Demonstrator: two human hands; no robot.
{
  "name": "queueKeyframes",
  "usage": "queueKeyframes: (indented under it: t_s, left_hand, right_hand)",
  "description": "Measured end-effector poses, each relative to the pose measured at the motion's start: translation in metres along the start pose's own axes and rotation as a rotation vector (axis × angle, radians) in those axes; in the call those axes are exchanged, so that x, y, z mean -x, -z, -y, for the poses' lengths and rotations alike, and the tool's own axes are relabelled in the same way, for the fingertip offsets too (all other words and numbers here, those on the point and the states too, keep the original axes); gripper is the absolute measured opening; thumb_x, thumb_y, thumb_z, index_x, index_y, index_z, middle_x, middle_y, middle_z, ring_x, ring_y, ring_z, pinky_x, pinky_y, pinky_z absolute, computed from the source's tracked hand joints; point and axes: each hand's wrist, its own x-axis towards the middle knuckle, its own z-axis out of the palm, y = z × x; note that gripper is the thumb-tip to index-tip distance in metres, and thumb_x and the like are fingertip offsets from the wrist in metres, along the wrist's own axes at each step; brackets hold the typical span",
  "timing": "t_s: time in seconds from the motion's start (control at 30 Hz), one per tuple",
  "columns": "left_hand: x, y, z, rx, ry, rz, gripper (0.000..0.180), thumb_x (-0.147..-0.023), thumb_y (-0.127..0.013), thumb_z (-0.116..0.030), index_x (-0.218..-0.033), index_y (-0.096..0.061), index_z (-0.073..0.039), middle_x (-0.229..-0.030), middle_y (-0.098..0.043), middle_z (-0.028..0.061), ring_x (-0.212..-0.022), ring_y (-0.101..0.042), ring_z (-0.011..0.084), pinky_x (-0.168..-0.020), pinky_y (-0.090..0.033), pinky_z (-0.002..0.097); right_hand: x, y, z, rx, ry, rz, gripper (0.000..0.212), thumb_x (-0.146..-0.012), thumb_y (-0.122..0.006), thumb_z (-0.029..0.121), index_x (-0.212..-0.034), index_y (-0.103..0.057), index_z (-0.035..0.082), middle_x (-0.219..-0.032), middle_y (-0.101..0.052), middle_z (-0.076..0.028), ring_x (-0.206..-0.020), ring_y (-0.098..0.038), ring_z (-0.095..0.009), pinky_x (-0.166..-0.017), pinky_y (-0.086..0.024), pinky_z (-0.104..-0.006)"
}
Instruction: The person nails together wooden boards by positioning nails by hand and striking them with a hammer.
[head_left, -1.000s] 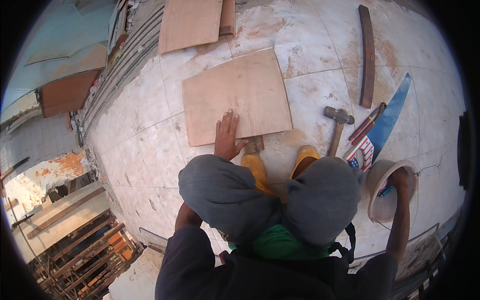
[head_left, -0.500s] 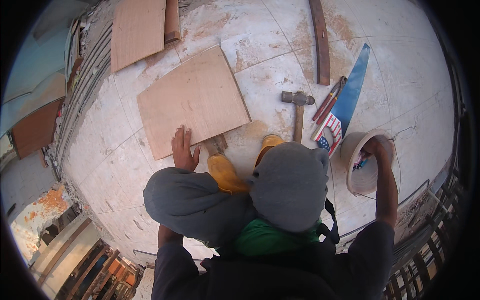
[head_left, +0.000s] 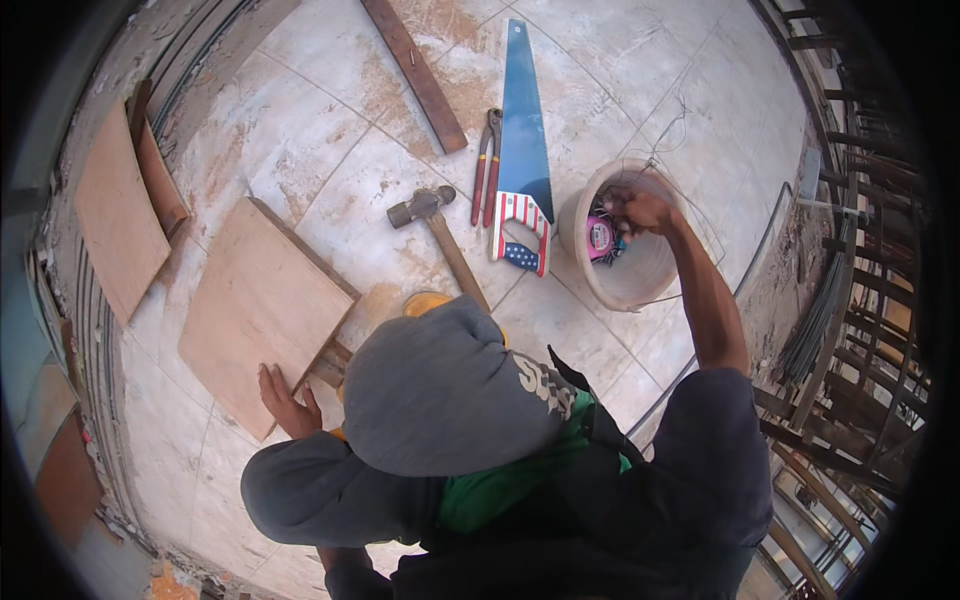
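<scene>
My left hand [head_left: 288,402] lies with fingers stretched on the near edge of a plywood board [head_left: 255,310]. Under that board's right edge, a piece of wood [head_left: 331,362] sticks out. Inside a pale, tilted bucket [head_left: 640,285], my right hand [head_left: 640,212] has its fingers bent together, pointing down. Thin dark pieces like nails show at the fingertips; what they grip is unclear. Below them sits a pink round tape measure [head_left: 600,238]. Left of the bucket lie a handsaw [head_left: 524,120] with a striped, starred handle, red-handled pincers [head_left: 487,170] and a ball-peen hammer [head_left: 440,230].
A dark wooden strip [head_left: 420,80] with a nail in it lies at the far side. More plywood [head_left: 115,210] rests at the left beside long rods. Thin wire [head_left: 675,125] curls past the bucket. A dark metal grille [head_left: 870,300] lines the right. My knees block the middle.
The view has swung to the right, so the tools and bucket appear further left. My right hand has lifted slightly within the bucket, uncovering the pink tape measure. My left hand stays on the board.
</scene>
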Motion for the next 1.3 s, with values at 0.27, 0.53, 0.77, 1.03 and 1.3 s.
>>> queueKeyframes:
  t_s: [0.27, 0.53, 0.77, 1.03, 1.3]
  left_hand:
    - [0.0, 0.001, 0.007, 0.02, -0.04, -0.055, 0.069, -0.081, -0.069, -0.003, -0.144, -0.042, 0.0, -0.15, -0.04, 0.0259, -0.137, -0.039, 0.0449, -0.114, -0.031, 0.0512]
    - [-0.007, 0.01, 0.014, 0.06, -0.083, -0.014, 0.063, -0.082, -0.068, -0.004, -0.14, -0.045, -0.001, -0.148, -0.043, 0.0255, -0.136, -0.041, 0.0436, -0.113, -0.032, 0.0501]
    - [-0.004, 0.019, 0.019, 0.063, -0.034, -0.007, 0.058, -0.081, -0.07, -0.005, -0.136, -0.05, -0.001, -0.147, -0.046, 0.0219, -0.136, -0.042, 0.0415, -0.113, -0.033, 0.0497]
    - [-0.005, 0.011, 0.012, 0.115, 0.005, 0.003, 0.05, -0.081, -0.071, -0.006, -0.129, -0.055, -0.001, -0.146, -0.047, 0.0215, -0.135, -0.043, 0.0417, -0.112, -0.033, 0.049]
    - [-0.035, 0.029, -0.001, 0.338, 0.043, -0.021, 0.028, -0.088, -0.068, -0.005, -0.115, -0.066, 0.0, -0.119, -0.067, 0.0175, -0.111, -0.064, 0.0341, -0.095, -0.051, 0.0393]
  right_hand:
    - [0.03, -0.017, -0.021, -0.405, 0.167, -0.014, 0.014, -0.102, -0.057, 0.028, -0.106, -0.056, 0.014, -0.087, -0.064, -0.001, -0.068, -0.067, -0.014, -0.057, -0.05, -0.0257]
    - [0.024, -0.034, -0.048, -0.538, 0.384, -0.304, 0.007, -0.093, -0.065, 0.013, -0.092, -0.061, 0.008, -0.084, -0.068, -0.004, -0.074, -0.069, -0.014, -0.068, -0.054, -0.0272]
    - [0.032, -0.056, -0.035, -0.476, 0.418, -0.439, 0.02, -0.082, -0.075, 0.007, -0.1, -0.068, 0.005, -0.079, -0.07, -0.003, -0.072, -0.069, -0.013, -0.066, -0.052, -0.0277]
    - [0.015, -0.045, -0.085, 0.024, 0.361, -0.908, 0.019, -0.083, -0.077, 0.013, -0.096, -0.075, 0.0, -0.084, -0.07, -0.006, -0.072, -0.061, -0.013, -0.066, -0.047, -0.0287]
    - [0.095, -0.147, 0.114, 0.164, 1.031, -1.176, 0.019, -0.091, -0.067, 0.002, -0.108, -0.074, 0.005, -0.082, -0.065, -0.009, -0.077, -0.064, -0.019, -0.07, -0.048, -0.0285]
